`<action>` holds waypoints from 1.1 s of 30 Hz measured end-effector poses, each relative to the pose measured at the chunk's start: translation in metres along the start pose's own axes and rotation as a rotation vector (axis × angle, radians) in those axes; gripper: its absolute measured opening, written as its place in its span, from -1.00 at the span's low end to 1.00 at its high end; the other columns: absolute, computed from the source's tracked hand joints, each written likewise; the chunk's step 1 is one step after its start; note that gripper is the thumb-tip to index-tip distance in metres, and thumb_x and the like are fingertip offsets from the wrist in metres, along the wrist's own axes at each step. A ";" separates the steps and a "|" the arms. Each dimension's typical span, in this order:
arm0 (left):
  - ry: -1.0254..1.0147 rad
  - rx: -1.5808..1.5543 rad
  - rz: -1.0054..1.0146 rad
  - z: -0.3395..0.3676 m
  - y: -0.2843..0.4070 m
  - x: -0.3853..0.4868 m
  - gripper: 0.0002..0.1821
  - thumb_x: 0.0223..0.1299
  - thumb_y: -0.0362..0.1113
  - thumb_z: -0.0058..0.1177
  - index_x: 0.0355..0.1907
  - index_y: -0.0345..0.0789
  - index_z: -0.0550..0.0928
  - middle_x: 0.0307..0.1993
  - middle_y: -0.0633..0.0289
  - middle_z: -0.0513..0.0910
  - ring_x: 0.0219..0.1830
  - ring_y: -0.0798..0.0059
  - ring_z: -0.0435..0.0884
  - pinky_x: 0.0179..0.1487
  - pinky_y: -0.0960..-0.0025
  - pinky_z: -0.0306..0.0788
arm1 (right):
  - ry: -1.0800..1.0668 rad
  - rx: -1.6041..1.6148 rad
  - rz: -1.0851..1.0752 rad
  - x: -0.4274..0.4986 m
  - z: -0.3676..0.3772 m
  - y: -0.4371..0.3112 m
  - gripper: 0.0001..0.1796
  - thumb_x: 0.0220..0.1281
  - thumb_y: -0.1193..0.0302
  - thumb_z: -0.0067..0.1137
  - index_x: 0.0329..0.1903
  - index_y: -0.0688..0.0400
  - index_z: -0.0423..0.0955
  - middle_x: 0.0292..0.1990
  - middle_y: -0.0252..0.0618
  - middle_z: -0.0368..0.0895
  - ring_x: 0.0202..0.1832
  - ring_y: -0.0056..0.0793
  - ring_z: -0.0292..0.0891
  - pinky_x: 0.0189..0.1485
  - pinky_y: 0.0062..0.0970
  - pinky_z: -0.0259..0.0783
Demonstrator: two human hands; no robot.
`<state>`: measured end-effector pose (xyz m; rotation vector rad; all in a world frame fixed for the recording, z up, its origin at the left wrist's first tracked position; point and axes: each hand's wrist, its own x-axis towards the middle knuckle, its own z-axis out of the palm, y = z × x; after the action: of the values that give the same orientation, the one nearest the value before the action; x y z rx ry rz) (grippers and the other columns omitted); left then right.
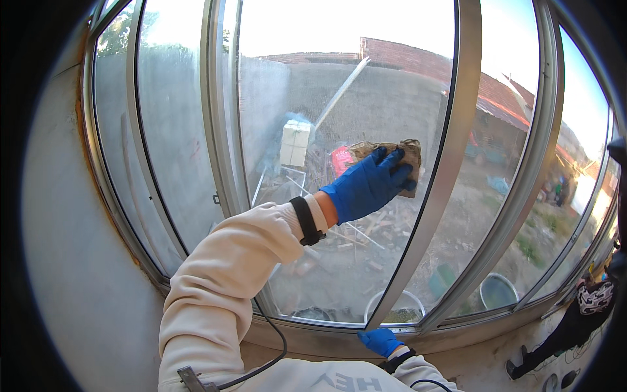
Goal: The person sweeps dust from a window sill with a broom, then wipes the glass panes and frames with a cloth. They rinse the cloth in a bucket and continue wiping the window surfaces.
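Note:
My left hand (374,183), in a blue disposable glove, presses a crumpled brown rag (410,152) flat against a sliding window pane (343,274). Its fingers are spread over the rag, close to the aluminium upright (443,161) on the right side of the pane. Hazy streaks show on the glass. Lower down, my right hand (381,341), gloved in blue too, rests at the bottom window rail below that upright. Its fingers are mostly hidden, so whether it grips the rail is unclear.
A black cable (277,328) hangs by my left sleeve. A plastered wall (88,245) borders the window at left. Another person (583,313) stands at far right, with cords on the floor nearby. Outside are rubble, buckets (498,291) and a brick-topped wall (406,59).

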<state>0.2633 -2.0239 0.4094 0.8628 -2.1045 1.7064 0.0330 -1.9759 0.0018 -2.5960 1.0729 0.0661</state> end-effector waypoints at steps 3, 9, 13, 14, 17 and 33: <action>0.037 -0.010 0.003 -0.005 -0.022 0.014 -0.47 0.09 -0.23 0.16 0.17 0.13 0.43 0.18 0.27 0.40 0.35 0.09 0.29 0.31 0.14 0.36 | -0.004 -0.007 0.009 -0.017 0.003 0.008 -0.38 0.39 -0.08 -0.30 -0.38 0.06 0.66 -0.40 -0.04 0.67 -0.31 0.03 0.59 -0.17 -0.12 0.46; 0.378 0.064 -0.380 -0.045 -0.185 -0.021 -0.46 0.09 -0.53 0.01 0.10 0.11 0.59 0.17 0.30 0.53 0.15 0.24 0.54 0.14 0.27 0.49 | -0.068 0.008 0.120 -0.030 -0.008 0.013 -0.34 0.37 -0.15 -0.36 -0.24 0.03 0.67 -0.25 -0.04 0.68 -0.17 0.05 0.59 -0.01 -0.14 0.44; 0.410 0.085 -0.560 -0.081 -0.282 -0.158 -0.60 0.27 -0.43 -0.09 0.15 -0.11 0.55 0.15 0.12 0.55 0.17 0.03 0.49 0.26 0.18 0.38 | 0.015 0.066 0.126 -0.028 -0.006 0.012 -0.33 0.37 -0.15 -0.35 -0.24 0.06 0.67 -0.24 -0.03 0.68 -0.16 0.07 0.58 0.01 -0.11 0.43; 0.331 0.096 -0.741 -0.089 -0.296 -0.203 -0.63 0.29 -0.34 -0.06 0.16 -0.14 0.55 0.13 0.08 0.56 0.17 0.00 0.49 0.26 0.20 0.38 | 0.001 0.104 0.174 -0.027 -0.003 0.012 -0.33 0.37 -0.14 -0.35 -0.24 0.08 0.67 -0.23 -0.01 0.68 -0.13 0.08 0.57 0.03 -0.09 0.41; 0.216 0.292 -1.136 -0.083 -0.299 -0.328 -0.66 0.30 -0.22 -0.01 0.11 -0.14 0.59 0.04 0.04 0.62 0.09 0.07 0.56 0.19 0.24 0.43 | -0.135 0.061 0.189 -0.027 0.003 0.012 -0.33 0.38 -0.12 -0.38 -0.22 0.09 0.66 -0.19 0.00 0.67 -0.09 0.09 0.55 0.05 -0.08 0.40; 0.322 -0.001 -0.692 -0.024 -0.042 -0.157 -0.52 0.10 -0.62 -0.09 0.09 -0.27 0.61 0.23 0.03 0.48 0.34 0.05 0.35 0.36 0.19 0.28 | -0.158 0.105 0.155 -0.029 0.024 0.016 -0.38 0.38 -0.09 -0.26 -0.36 0.13 0.63 -0.29 0.03 0.66 -0.21 0.12 0.55 -0.10 -0.07 0.43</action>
<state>0.4082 -1.9647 0.3582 1.0670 -1.3695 1.3516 0.0025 -1.9593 -0.0204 -2.3675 1.1841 0.2407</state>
